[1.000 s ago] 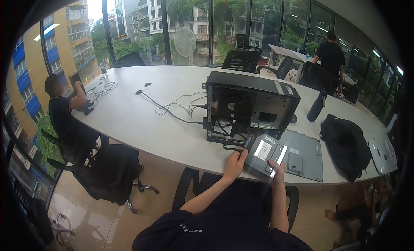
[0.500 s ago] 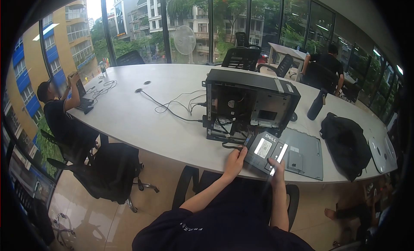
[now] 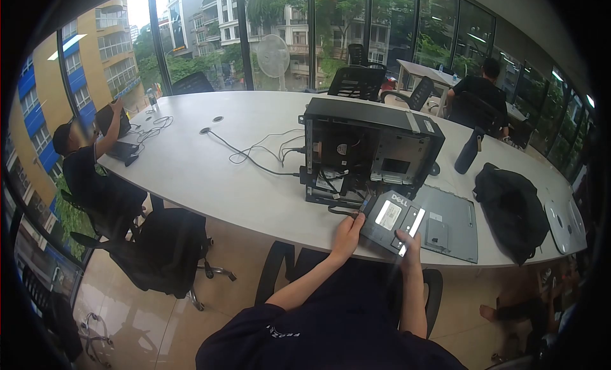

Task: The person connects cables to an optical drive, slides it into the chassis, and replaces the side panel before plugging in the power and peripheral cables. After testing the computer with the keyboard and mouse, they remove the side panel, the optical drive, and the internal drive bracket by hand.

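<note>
A flat dark-grey metal box marked DELL [image 3: 393, 218], apparently a computer drive, is held tilted in front of me, its white label facing up. My left hand [image 3: 347, 235] is closed at its left edge, beside a black cable [image 3: 342, 210] that runs back to the PC. Whether the fingers grip the box or the cable end is hard to see. At the lower right edge, my right hand [image 3: 409, 246] grips the box with the thumb on top. Just behind stands the open black PC tower [image 3: 375, 115], its inside facing me.
The grey side panel [image 3: 463, 220] lies right of the box. Farther right are a dark bottle [image 3: 469, 152], a black bag [image 3: 510, 211] and a silvery oval object [image 3: 565, 227]. Cables cross the white table [image 3: 254, 204]. One person [image 3: 95, 160] sits at the left, another [image 3: 484, 90] at the back.
My hands and the box stay almost where they were. The person at the left has raised a dark object and tilted it; the view has shifted slightly.
</note>
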### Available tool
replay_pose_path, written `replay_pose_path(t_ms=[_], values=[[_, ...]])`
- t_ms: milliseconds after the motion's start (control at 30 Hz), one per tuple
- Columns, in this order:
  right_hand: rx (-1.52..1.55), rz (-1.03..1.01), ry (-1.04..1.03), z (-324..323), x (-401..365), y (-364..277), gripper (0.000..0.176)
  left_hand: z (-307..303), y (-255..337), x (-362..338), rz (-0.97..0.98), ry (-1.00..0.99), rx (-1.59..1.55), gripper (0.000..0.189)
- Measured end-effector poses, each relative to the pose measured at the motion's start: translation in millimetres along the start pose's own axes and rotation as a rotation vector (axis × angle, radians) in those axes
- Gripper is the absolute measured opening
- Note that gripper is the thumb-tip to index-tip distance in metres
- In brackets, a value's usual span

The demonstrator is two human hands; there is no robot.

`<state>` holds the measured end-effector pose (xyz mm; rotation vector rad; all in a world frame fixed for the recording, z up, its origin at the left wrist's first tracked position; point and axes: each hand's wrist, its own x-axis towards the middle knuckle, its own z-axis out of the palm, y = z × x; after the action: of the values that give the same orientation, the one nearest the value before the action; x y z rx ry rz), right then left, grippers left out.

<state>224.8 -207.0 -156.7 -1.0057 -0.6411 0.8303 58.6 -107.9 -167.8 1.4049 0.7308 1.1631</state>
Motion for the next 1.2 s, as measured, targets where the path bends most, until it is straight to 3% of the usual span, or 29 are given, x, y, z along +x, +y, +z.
replay_pose_path(t_ms=[267,367,567,667,733,933,1133,1200], values=[[0.036,0.028,-0.058,5.9,-1.9,-9.5,0.038,4.1,-8.3,3.6,0.049,0.028,-0.039,0.042],[0.040,0.008,0.020,2.3,0.0,-3.2,0.038,3.0,-9.1,3.1,0.070,0.008,-0.008,0.036],[0.044,0.023,-0.054,2.6,0.6,-8.2,0.038,1.1,10.3,-2.3,-0.125,-0.056,-0.092,0.033],[0.027,0.019,-0.056,3.6,0.3,-8.7,0.039,2.3,-5.8,2.9,0.017,-0.030,0.129,0.033],[0.019,0.023,0.011,1.2,0.2,-3.8,0.042,5.4,-4.3,2.8,0.236,0.085,0.191,0.032],[0.032,0.050,-0.001,-5.9,1.2,-2.5,0.045,1.0,-1.9,2.9,0.114,0.009,0.184,0.026],[-0.005,0.031,0.014,-4.0,-3.0,-6.7,0.047,0.1,-5.9,3.2,0.238,-0.045,0.121,0.019],[0.036,-0.001,-0.008,-6.6,-7.3,-7.7,0.050,-0.1,-9.5,2.9,0.166,-0.067,0.051,0.017]])
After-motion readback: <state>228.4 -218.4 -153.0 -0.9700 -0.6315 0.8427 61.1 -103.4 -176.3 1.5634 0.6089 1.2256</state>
